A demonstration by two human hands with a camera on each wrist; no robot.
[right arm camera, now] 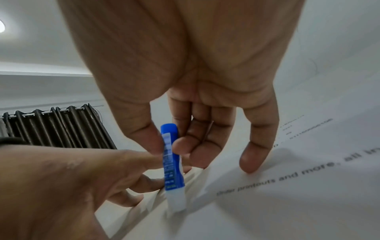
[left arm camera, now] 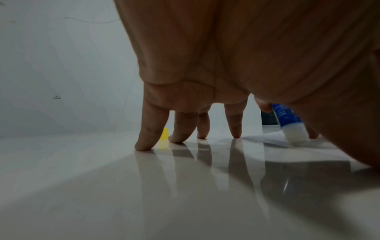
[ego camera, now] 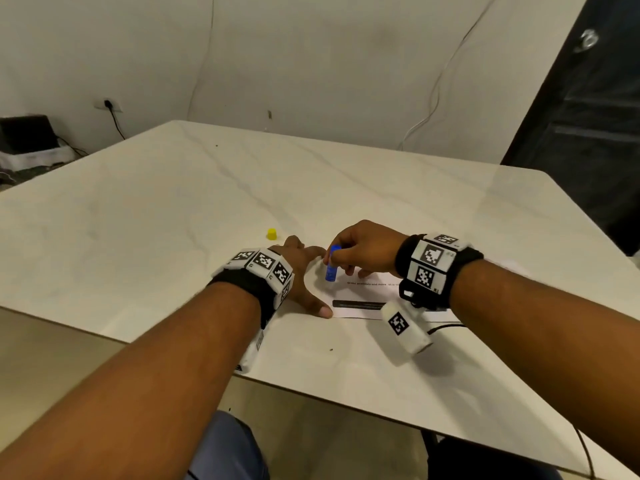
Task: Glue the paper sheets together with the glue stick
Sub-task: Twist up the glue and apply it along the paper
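Note:
My right hand pinches an uncapped blue glue stick upright between thumb and fingertips. Its white tip presses on the left edge of a printed white paper sheet lying flat on the table. My left hand rests spread beside that edge, fingers straight, with fingertips on the tabletop and the thumb at the sheet's near left corner. In the left wrist view the glue stick shows at the right. My right little finger touches the sheet.
The yellow glue cap stands on the white marble table just beyond my left hand, also the cap behind the fingers. The table's near edge runs below my forearms. A wall and a dark curtain stand behind.

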